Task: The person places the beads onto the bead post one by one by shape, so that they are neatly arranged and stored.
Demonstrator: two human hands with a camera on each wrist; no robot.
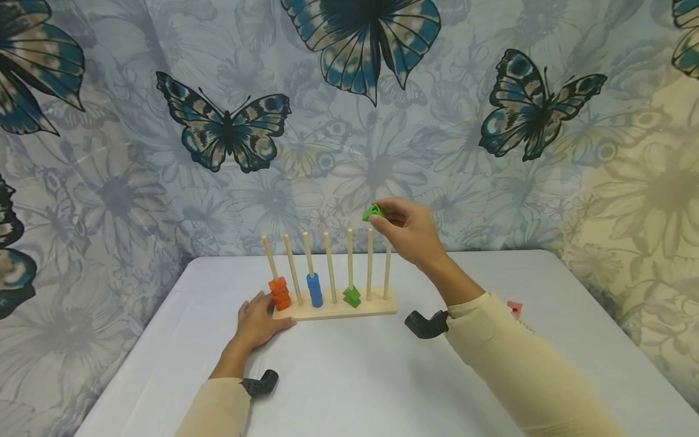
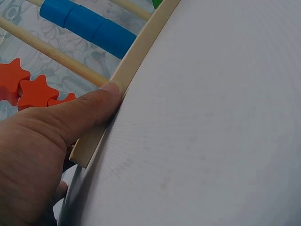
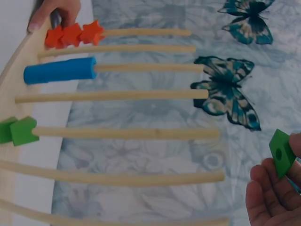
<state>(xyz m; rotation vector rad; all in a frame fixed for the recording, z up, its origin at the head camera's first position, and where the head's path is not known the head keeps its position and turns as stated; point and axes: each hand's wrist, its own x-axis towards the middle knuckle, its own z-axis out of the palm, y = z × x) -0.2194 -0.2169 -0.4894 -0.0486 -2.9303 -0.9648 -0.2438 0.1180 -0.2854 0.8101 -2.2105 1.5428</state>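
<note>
My right hand (image 1: 412,233) pinches a green square bead (image 1: 373,212) between thumb and fingers, above the pegs toward the right end of a wooden peg stand (image 1: 327,314). A hole through the bead's flat face shows in the right wrist view. At the stand's left end, my left hand (image 1: 256,321) grips the base, its thumb (image 2: 101,96) along the front edge and the other fingers behind. Orange star beads (image 1: 280,295) are stacked on the leftmost peg. The third peg carries blue cylinder beads (image 1: 314,290). Two green beads (image 3: 24,132) sit low on the fifth peg.
A white-covered table (image 1: 349,382) bears the stand. To the right, a pink piece (image 1: 515,308) lies partly hidden behind my right sleeve. Butterfly-patterned cloth (image 1: 382,152) hangs behind the table. The stand's tall pegs (image 1: 370,267) rise beneath my right hand.
</note>
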